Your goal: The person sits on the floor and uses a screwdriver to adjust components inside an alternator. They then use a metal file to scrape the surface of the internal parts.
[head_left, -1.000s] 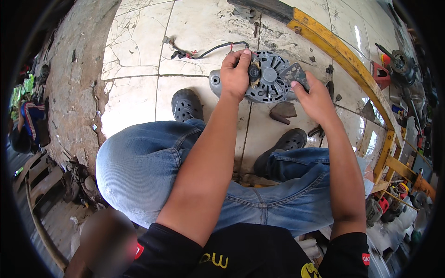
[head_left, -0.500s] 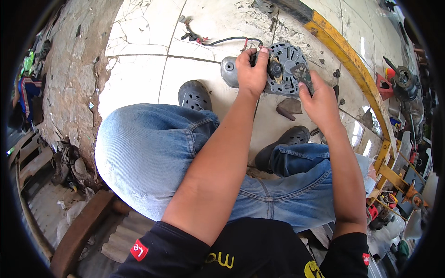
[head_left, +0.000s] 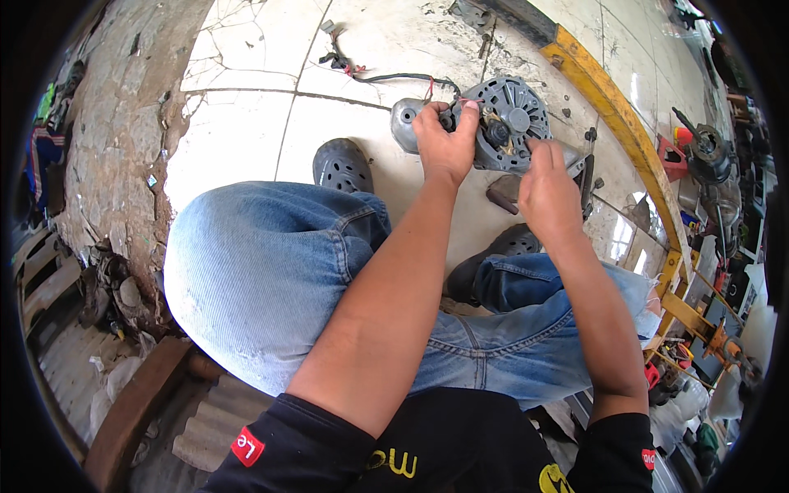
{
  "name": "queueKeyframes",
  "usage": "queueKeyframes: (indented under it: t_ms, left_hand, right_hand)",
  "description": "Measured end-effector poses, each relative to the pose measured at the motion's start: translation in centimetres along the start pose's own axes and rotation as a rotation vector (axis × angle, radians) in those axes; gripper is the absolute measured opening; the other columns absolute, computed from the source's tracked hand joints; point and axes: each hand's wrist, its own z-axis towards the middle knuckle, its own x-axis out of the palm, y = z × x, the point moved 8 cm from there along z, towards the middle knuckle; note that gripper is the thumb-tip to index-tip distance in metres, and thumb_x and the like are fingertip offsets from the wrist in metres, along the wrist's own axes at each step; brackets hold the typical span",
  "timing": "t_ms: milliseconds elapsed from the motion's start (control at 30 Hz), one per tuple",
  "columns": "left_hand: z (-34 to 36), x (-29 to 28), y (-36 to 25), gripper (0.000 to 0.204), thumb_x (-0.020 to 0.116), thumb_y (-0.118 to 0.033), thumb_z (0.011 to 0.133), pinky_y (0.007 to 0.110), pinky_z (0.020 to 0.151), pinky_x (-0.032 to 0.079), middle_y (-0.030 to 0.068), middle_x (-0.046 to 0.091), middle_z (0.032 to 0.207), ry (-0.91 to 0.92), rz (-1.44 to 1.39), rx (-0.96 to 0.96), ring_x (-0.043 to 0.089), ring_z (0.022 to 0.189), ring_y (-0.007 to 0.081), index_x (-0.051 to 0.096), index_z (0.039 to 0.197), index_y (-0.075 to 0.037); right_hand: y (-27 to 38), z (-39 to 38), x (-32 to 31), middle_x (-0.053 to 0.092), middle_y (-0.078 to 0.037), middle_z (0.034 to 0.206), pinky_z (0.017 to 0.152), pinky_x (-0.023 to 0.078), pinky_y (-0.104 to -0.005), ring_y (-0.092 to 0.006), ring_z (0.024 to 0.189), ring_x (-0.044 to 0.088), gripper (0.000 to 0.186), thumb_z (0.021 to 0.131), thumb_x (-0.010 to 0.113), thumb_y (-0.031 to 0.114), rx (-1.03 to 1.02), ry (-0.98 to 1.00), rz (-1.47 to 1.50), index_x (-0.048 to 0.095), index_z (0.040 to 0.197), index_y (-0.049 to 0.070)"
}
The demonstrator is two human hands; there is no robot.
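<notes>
On the tiled floor in front of me sits an alternator-like part with a round, slotted grey metal housing [head_left: 518,121] and a dark knob-shaped fitting on its face. My left hand [head_left: 446,141] grips its left side, thumb on top by a thin red wire. A black cable [head_left: 403,77] runs from there to the left and ends in connectors [head_left: 335,62]. Just left of that hand shows a smooth grey metal casing [head_left: 404,125]. My right hand [head_left: 549,191] is closed at the housing's lower right edge, fingers curled; whatever they pinch is hidden.
A brown-grey flat piece [head_left: 503,195] lies between the housing and my right shoe [head_left: 516,240]. A dark slim tool [head_left: 588,177] lies right of my right hand. A yellow metal frame [head_left: 612,86] curves along the right, with machine parts [head_left: 711,156] beyond it.
The dark flat piece that my right hand held over the housing no longer shows. That hand has moved down and its fingers have curled. My left hand stays on the left side.
</notes>
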Motion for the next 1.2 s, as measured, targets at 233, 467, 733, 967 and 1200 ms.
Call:
queueKeyframes:
  t_ms: [233, 467, 733, 967, 1200]
  left_hand:
    - [0.2, 0.5, 0.7, 0.069, 0.069, -0.055, 0.089, 0.044, 0.105, 0.041, 0.022, 0.05, 0.13, -0.042, 0.018, 0.094, 0.052, 0.119, 0.0379, 0.053, 0.127, 0.0]
    - [0.5, 0.8, 1.1, 0.067, 0.065, -0.058, 0.091, 0.047, 0.103, 0.042, 0.0232, 0.053, 0.127, -0.022, 0.092, 0.143, 0.053, 0.119, 0.0413, 0.054, 0.127, -0.002]
    - [0.7, 0.7, 1.5, 0.065, 0.064, -0.059, 0.091, 0.049, 0.099, 0.045, 0.0204, 0.056, 0.124, -0.039, 0.138, 0.182, 0.057, 0.115, 0.0408, 0.056, 0.126, -0.005]
    - [0.6, 0.6, 1.2, 0.066, 0.064, -0.062, 0.09, 0.048, 0.098, 0.046, 0.0182, 0.057, 0.122, -0.035, 0.139, 0.174, 0.057, 0.114, 0.0385, 0.058, 0.124, -0.006]
    - [0.6, 0.6, 1.3, 0.066, 0.064, -0.063, 0.09, 0.049, 0.099, 0.045, 0.0181, 0.057, 0.124, -0.041, 0.148, 0.162, 0.057, 0.116, 0.0381, 0.058, 0.125, -0.006]
  right_hand:
    - [0.9, -0.7, 0.8, 0.054, -0.016, 0.132, 0.082, 0.06, -0.0468, -0.0377, 0.108, 0.066, 0.038, 0.09, 0.057, 0.003, -0.132, -0.109, -0.122, 0.051, 0.127, 0.004]
    - [0.8, -0.5, 0.9, 0.053, -0.015, 0.133, 0.084, 0.059, -0.0458, -0.0375, 0.108, 0.066, 0.038, 0.091, 0.055, 0.003, -0.136, -0.092, -0.111, 0.05, 0.129, 0.004]
    - [0.9, 0.8, 0.6, 0.057, -0.019, 0.128, 0.084, 0.056, -0.0514, -0.0425, 0.104, 0.065, 0.039, 0.087, 0.057, -0.001, -0.054, 0.045, -0.031, 0.05, 0.125, 0.002]
    - [0.0, 0.4, 0.0, 0.058, -0.021, 0.127, 0.085, 0.054, -0.0541, -0.0465, 0.102, 0.064, 0.04, 0.085, 0.055, -0.005, -0.064, -0.048, 0.103, 0.052, 0.124, 0.001]
    - [0.0, 0.5, 0.4, 0.057, -0.024, 0.128, 0.085, 0.054, -0.0547, -0.0482, 0.101, 0.064, 0.042, 0.084, 0.053, -0.006, -0.072, -0.049, 0.128, 0.051, 0.126, 0.001]
